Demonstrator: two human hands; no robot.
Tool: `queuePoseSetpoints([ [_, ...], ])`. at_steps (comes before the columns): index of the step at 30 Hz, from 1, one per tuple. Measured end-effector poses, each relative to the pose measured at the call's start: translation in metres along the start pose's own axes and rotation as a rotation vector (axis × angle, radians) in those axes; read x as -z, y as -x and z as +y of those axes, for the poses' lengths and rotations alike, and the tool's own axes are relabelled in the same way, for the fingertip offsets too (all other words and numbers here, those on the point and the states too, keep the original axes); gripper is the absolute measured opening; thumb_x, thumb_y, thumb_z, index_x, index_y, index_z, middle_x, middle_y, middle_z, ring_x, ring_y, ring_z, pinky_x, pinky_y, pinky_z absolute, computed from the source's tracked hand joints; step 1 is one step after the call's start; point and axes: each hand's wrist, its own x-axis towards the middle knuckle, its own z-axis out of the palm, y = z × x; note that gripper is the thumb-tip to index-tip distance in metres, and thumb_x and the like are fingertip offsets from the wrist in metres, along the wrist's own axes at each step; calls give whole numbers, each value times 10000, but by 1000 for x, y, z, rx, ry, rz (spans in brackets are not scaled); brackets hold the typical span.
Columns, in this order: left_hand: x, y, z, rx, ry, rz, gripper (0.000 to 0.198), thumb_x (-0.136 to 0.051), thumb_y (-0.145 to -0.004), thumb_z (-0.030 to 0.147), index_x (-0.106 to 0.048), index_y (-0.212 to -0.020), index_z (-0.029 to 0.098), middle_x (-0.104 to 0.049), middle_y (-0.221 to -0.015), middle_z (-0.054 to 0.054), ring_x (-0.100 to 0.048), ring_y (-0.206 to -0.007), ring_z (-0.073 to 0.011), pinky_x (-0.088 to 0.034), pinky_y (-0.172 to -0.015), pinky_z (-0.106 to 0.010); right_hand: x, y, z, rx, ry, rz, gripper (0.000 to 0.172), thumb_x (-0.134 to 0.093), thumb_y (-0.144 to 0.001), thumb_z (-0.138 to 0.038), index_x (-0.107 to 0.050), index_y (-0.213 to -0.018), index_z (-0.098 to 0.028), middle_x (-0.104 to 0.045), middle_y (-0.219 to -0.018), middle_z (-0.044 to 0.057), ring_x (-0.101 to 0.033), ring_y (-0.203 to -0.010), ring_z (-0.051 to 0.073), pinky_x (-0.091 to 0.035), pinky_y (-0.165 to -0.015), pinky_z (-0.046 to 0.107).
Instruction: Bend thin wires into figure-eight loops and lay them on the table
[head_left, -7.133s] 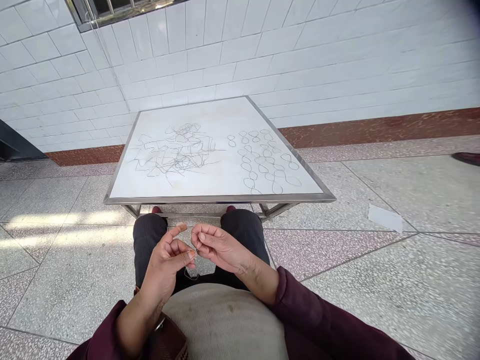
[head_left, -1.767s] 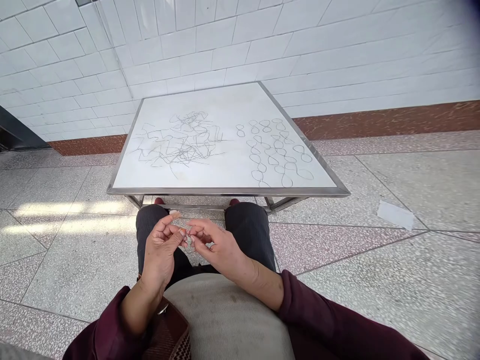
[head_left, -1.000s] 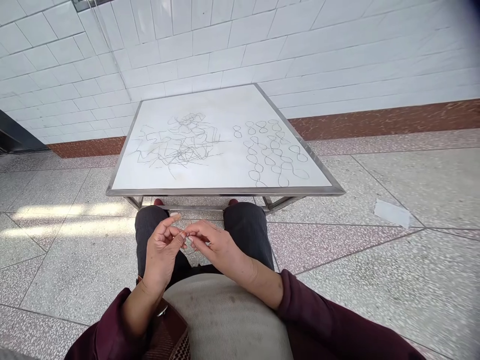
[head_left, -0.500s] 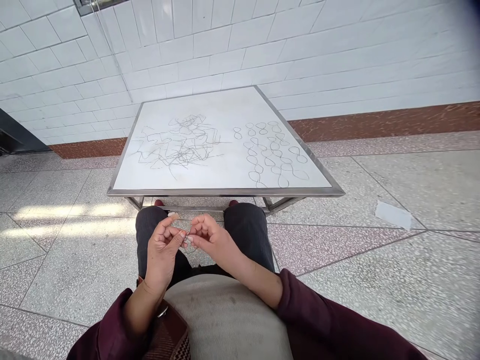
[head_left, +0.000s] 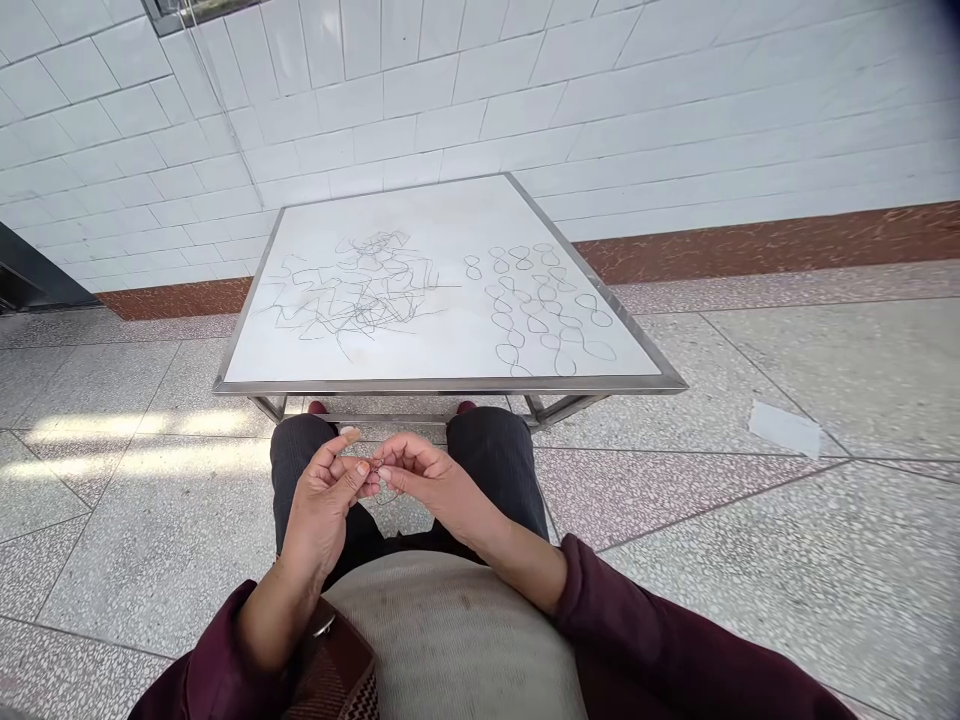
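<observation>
My left hand (head_left: 324, 497) and my right hand (head_left: 427, 483) meet above my lap, fingertips pinched together on a thin piece of wire (head_left: 377, 472) between them. Only a short bit of that wire shows. In front of my knees stands a low white table (head_left: 420, 362) with a steel rim. On its left half lies a tangled heap of bent wire pieces (head_left: 358, 292). On its right half lie several wires twisted into figure-eight loops (head_left: 544, 312), spread in rows.
A white tiled wall (head_left: 525, 100) with a brown skirting rises right behind the table. Terrazzo floor surrounds me. A scrap of white paper (head_left: 784, 430) lies on the floor to the right. A dark opening (head_left: 26, 285) is at far left.
Both hands have stayed together over my lap, the fingers shifting slightly as they work the wire. The view has barely moved.
</observation>
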Motion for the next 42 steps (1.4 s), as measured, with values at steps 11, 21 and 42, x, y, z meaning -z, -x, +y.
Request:
queuePoseSetpoints([
  [11, 4, -4, -2, 37, 16, 8, 443, -827, -734, 309, -662, -1124, 183, -703, -763, 10, -681, -697, -111, -559, -717, -257, 2, -2, 1, 0, 17, -3, 200, -728, -824, -364, -665, -935, -209, -652, -870, 5, -585, -752, 122, -510, -715, 282],
  [21, 1, -3, -3, -9, -1, 1, 450, -833, -716, 295, -653, -1113, 186, -677, -749, 26, -663, -677, -108, -541, -682, -250, 4, -2, 3, -17, 22, -6, 167, -709, -834, -333, -654, -937, -213, -622, -829, -16, -585, -744, 116, -499, -722, 277],
  [42, 2, 0, -4, 20, -52, -25, 507, -837, -697, 230, -621, -1153, 173, -703, -732, 15, -631, -654, -102, -519, -685, -249, 5, 1, 0, -76, 20, -74, 203, -674, -863, -382, -623, -973, -219, -620, -809, 0, -591, -787, 166, -471, -778, 350],
])
